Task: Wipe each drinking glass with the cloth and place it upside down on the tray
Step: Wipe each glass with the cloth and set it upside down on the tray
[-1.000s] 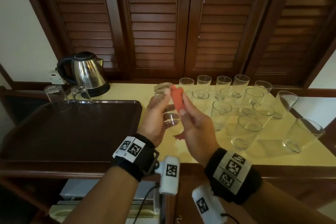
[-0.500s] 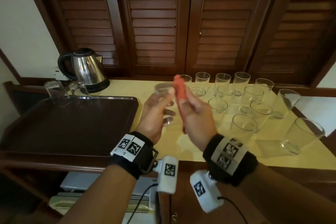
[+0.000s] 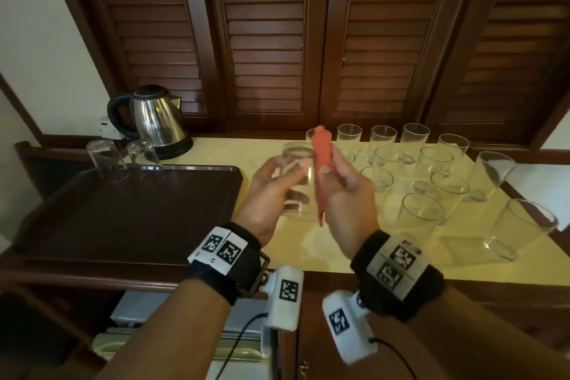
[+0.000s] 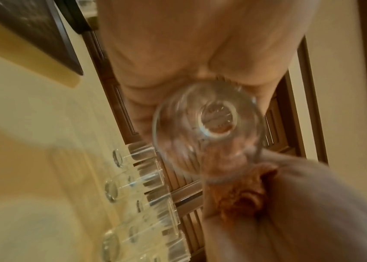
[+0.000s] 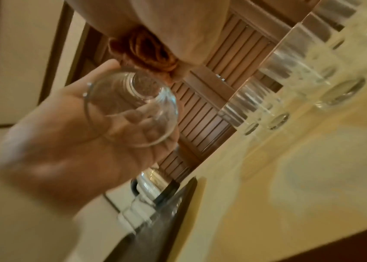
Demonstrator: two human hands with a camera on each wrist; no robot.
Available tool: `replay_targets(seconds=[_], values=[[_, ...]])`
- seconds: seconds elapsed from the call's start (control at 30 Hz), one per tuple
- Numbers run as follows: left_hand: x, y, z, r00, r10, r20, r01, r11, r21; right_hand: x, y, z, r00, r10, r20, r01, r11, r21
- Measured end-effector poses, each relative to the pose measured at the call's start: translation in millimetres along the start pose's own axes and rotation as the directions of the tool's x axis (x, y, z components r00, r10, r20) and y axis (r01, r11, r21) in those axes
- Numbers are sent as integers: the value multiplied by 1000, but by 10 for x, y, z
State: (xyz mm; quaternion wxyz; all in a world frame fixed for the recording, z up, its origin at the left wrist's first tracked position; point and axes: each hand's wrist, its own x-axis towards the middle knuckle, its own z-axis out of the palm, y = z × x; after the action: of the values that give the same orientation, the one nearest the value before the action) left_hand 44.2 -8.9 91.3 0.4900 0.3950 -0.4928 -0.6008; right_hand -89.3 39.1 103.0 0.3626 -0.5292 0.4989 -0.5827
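Drinking glass [image 3: 296, 177] held upright in air over tabletop [image 3: 324, 244], just right of tray [image 3: 129, 210]; left hand [image 3: 271, 194] curled round its wall, base near palm. Right hand [image 3: 345, 194] pinching rolled orange cloth [image 3: 322, 170] vs. glass side, fingers closed on it. Judged: glass rigid, smooth, slippery, breakable; best gripped mid-wall w/ full wrap, not rim. Cloth soft, limp, light. Tray carries two inverted glasses [image 3: 108, 160] at far edge, rest bare. Approx. dozen+ unwiped glasses [image 3: 422, 213] crowded on tabletop to right, some touching; likely knock risk on next pick. Kettle [image 3: 154, 120] behind tray, apart from path.
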Motion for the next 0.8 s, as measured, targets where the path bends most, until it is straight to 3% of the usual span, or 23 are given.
replay_targets(seconds=[0.07, 0.17, 0.3, 0.43, 0.5, 0.57, 0.63, 0.73, 0.8], values=[[19, 54, -12, 999, 8, -38, -9, 1000, -30, -137, -17, 98, 998, -41, 56, 44, 998, -41], [-20, 98, -31, 993, -78, 84, 78, 997, 11, -38, 17, 47, 1000, -14, -1, 14, 1000, -11], [-8, 70, -31, 1000, 27, 10, -27, 999, -32, -81, -25, 59, 999, -51, 19, 52, 998, -42], [-58, 103, -33, 984, -100, 147, 101, 995, -1, -11, 31, 7, 999, -37, -34, 36, 998, -53], [-38, 107, -9, 993, -56, 106, 54, 998, 23, 14, 0, -18, 999, -7, -45, 5, 999, -52], [16, 138, -4, 1000, 8, 19, -8, 1000, 7, -96, -25, 51, 998, -62, 20, 64, 995, -83], [17, 182, -6, 999, -31, 38, 31, 1000, 6, -170, -79, 66, 995, -88, 36, 91, 992, -82], [-22, 159, 15, 985, -91, 149, 86, 996, 35, 25, -87, -53, 998, -39, -56, 37, 998, -43], [4, 141, 29, 998, -21, 52, 21, 1000, 4, -9, -87, 10, 999, -41, -35, 39, 998, -49]])
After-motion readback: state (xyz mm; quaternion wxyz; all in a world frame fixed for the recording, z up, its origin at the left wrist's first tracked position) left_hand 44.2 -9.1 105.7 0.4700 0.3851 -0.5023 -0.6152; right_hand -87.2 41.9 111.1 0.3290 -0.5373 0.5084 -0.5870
